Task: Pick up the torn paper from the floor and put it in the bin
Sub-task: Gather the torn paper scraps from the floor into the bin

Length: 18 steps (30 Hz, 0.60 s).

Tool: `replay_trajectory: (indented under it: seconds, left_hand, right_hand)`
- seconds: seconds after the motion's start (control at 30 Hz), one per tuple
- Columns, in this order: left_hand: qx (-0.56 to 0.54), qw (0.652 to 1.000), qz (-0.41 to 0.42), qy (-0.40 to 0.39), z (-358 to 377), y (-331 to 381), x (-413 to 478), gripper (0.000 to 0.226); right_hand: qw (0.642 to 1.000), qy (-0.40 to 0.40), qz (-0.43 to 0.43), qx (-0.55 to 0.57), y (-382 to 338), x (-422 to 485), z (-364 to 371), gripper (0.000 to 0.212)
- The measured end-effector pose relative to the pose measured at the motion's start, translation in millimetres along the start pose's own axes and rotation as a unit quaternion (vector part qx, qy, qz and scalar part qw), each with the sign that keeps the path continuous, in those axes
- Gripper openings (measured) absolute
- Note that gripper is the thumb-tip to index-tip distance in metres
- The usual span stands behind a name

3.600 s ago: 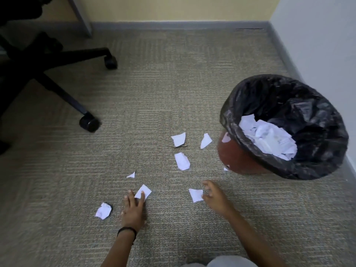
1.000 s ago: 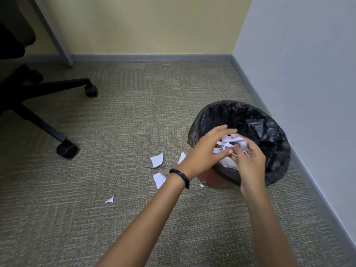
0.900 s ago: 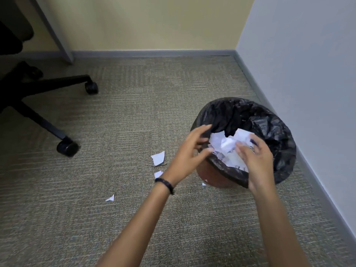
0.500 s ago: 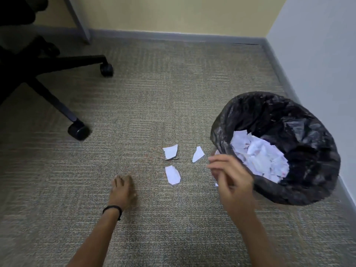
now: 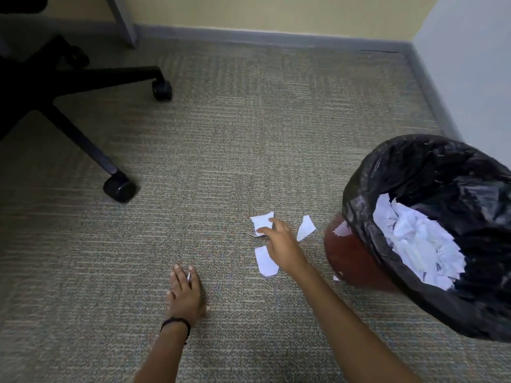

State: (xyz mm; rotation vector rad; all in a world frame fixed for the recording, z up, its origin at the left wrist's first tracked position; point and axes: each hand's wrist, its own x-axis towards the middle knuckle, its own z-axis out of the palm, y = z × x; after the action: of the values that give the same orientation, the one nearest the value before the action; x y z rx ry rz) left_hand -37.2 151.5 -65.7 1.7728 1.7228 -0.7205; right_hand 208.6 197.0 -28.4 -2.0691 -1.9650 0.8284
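Three larger pieces of torn paper are lying on the carpet [image 5: 221, 150] just left of the bin [image 5: 352, 257]. The far piece [image 5: 260, 221] is lying broadside, its long edge running left to right. The slim piece [image 5: 305, 228] beside it is slanting, its long axis going from near-left to far-right, towards the bin. The near piece [image 5: 265, 262] is running lengthwise away from the camera, its pointed end nearest.

The right hand [image 5: 280, 243] is reaching over them with fingers stretched out and slightly spread, fingertips touching the near edge of the far piece. It is gripping nothing, and its back is hiding part of the near piece.

The left hand [image 5: 184, 295] is lying flat on the carpet, well left of the pieces. Its fingers are straight, and a small white scrap [image 5: 189, 276] is showing between two of them. A black wristband [image 5: 176, 324] is circling that wrist.

A thin dark strand [image 5: 249, 233] is lying by the far piece. A tiny scrap [image 5: 336, 278] is sitting at the foot of the bin, and another [image 5: 341, 230] is resting against its reddish side.

The bin's black liner [image 5: 414, 172] is folding over the rim, and a heap of torn paper [image 5: 420, 244] is filling the inside. The white wall [image 5: 470, 78] is standing just behind it. A black chair base [image 5: 69, 125] is spreading across the far left, its nearest caster [image 5: 119, 189] well apart from the paper.
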Motion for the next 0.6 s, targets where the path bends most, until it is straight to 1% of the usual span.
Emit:
replay_trajectory:
  seconds: [0.13,0.2,0.27,0.37,0.4,0.47,0.5,0.53,0.6]
  left_hand:
    - [-0.003,1.0,0.005,0.005,4.7,-1.3,4.2,0.102]
    - [0.002,1.0,0.007,0.003,5.9,-0.9,6.5,0.102]
    - [0.01,1.0,0.005,-0.002,6.7,-1.8,7.0,0.102]
    - [0.018,1.0,0.002,-0.002,7.0,-1.4,6.9,0.103]
    - [0.018,1.0,0.001,-0.002,7.1,-0.8,7.3,0.103]
    - [0.016,1.0,-0.003,-0.005,5.7,0.9,8.1,0.104]
    - [0.017,1.0,-0.003,-0.004,5.0,1.1,8.6,0.104]
    - [0.017,1.0,-0.002,-0.004,4.5,1.5,8.4,0.104]
    - [0.017,1.0,-0.003,-0.006,3.2,1.3,6.6,0.103]
  right_hand:
    - [0.996,-0.063,0.057,-0.036,4.4,21.8,15.1,0.056]
    - [0.992,-0.075,0.079,-0.061,6.8,27.5,21.4,0.06]
    - [0.986,-0.061,0.097,-0.118,4.4,30.0,24.6,0.061]
    - [0.978,-0.02,0.102,-0.18,0.3,32.9,25.5,0.05]
    - [0.976,-0.012,0.104,-0.19,0.8,34.8,25.2,0.051]
    - [0.975,0.008,0.095,-0.202,5.2,39.5,25.5,0.069]
    - [0.974,0.008,0.084,-0.212,6.0,41.7,25.9,0.076]
    - [0.974,-0.001,0.072,-0.216,6.0,43.6,26.1,0.078]
    - [0.978,-0.044,0.061,-0.193,4.3,48.8,27.0,0.074]
